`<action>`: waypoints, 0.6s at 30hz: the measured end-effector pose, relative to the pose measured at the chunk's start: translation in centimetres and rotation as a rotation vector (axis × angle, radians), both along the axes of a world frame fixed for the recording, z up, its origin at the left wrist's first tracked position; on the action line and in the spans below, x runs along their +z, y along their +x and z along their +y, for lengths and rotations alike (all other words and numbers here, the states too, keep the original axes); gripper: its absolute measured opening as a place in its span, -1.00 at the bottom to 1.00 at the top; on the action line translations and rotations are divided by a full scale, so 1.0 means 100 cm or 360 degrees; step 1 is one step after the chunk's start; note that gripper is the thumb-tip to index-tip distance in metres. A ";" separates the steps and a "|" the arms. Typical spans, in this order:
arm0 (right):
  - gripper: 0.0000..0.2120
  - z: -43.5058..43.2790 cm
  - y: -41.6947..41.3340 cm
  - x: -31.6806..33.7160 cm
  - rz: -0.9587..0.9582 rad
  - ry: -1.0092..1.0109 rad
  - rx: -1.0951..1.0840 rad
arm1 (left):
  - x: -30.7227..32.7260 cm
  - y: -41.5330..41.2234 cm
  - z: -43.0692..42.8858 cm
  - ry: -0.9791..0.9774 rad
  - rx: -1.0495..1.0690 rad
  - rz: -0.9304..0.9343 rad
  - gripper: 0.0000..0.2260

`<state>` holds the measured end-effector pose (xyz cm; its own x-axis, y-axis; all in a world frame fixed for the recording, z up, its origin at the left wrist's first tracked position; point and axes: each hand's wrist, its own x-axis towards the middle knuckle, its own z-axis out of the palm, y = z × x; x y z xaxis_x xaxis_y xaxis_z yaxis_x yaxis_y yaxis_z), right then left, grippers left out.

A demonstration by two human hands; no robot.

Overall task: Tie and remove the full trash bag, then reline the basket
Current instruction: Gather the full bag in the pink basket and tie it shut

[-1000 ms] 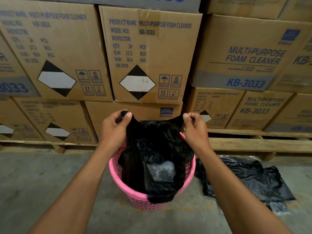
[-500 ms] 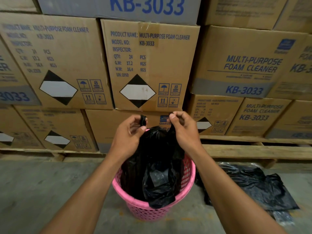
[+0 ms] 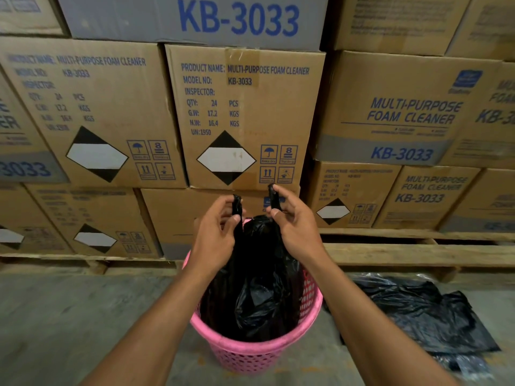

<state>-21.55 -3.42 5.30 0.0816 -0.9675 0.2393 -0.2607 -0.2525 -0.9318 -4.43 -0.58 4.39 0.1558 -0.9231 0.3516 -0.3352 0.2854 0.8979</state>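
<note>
A pink mesh basket stands on the concrete floor in front of me. A full black trash bag sits inside it, drawn up into a gathered neck. My left hand pinches the bag's left handle strip, whose tip pokes up above my fingers. My right hand pinches the right handle strip the same way. The two hands are close together above the basket, a small gap between them. The bag's lower part is hidden by the basket wall.
Flat black spare bags lie on the floor to the right of the basket. Stacked cardboard boxes on wooden pallets form a wall right behind the basket. Bare concrete floor spreads to the left.
My hands rose a little and drew close together, pulling the bag's two handles up and gathering its mouth shut. The view tilted upward slightly.
</note>
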 end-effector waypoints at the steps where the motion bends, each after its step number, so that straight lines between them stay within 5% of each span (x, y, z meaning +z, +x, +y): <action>1: -0.43 -0.001 0.001 -0.001 0.0009 -0.0014 0.0005 | 0.001 -0.002 0.001 -0.0020 -0.0018 0.0051 -0.77; 8: -0.41 -0.002 0.004 -0.010 0.0024 0.0009 0.0115 | 0.001 -0.008 -0.008 0.0126 -0.0114 0.0300 -0.83; 18: -0.88 -0.010 0.002 -0.019 0.0013 0.0143 0.0024 | -0.001 -0.006 -0.019 0.0182 -0.0405 0.0188 -0.75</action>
<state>-21.35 -4.43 3.44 0.0979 -0.9837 0.1510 -0.2651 -0.1720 -0.9488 -5.06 -2.44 4.26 -0.0521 -0.9703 0.2362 -0.1574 0.2415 0.9575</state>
